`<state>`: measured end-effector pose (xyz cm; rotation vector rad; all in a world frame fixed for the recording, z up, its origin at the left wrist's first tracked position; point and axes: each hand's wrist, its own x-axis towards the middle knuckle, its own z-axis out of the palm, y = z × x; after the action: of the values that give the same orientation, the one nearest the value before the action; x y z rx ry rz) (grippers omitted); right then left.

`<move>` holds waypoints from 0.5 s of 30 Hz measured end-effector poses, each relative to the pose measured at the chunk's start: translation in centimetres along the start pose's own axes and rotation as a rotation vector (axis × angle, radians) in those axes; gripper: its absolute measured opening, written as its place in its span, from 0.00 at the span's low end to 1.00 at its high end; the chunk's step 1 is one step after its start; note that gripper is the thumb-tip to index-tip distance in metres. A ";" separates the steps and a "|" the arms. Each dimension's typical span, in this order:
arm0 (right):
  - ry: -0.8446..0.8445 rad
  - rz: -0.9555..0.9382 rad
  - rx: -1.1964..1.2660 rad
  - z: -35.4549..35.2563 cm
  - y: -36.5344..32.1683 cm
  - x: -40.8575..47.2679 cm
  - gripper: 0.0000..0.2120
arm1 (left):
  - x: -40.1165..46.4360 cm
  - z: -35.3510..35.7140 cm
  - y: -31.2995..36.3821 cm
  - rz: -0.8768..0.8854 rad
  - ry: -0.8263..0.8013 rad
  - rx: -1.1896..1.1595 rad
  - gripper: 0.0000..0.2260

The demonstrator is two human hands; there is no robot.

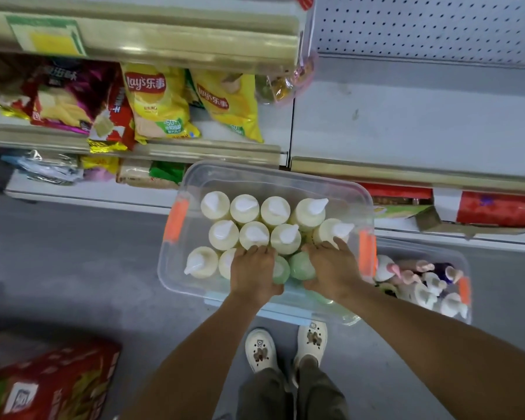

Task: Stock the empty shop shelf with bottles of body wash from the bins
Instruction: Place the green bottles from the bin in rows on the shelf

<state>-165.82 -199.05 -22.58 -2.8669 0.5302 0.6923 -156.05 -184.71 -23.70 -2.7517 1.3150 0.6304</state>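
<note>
While both hands (294, 272) reach into bin (273, 177), fingers curled round green bottles (299, 265)

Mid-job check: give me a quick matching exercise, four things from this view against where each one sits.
Things:
1. cream bottles
2. green bottles
3. crisp bags
4. red carton

Places:
A. on the floor, lower left
B. between the two hands
C. on the left shelf
D. filling the clear bin in rows

Pairs: 1-D, 2-B, 3-C, 4-A
</note>
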 end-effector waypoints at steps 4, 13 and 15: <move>0.051 0.058 0.301 -2.7 0.9 -2.2 0.33 | -2.1 -3.0 -0.7 -0.042 0.064 -0.287 0.30; 0.162 0.048 1.002 -14.4 1.2 -7.4 0.19 | -6.9 -14.2 -1.0 -0.188 0.221 -1.062 0.24; 0.208 0.027 1.059 -17.3 1.2 -8.7 0.16 | -7.7 -17.1 -0.9 -0.183 0.271 -1.179 0.19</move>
<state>-166.34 -201.33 -3.32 -1.9214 0.6872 0.0358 -153.80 -181.74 -5.31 -3.9018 0.7843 1.4073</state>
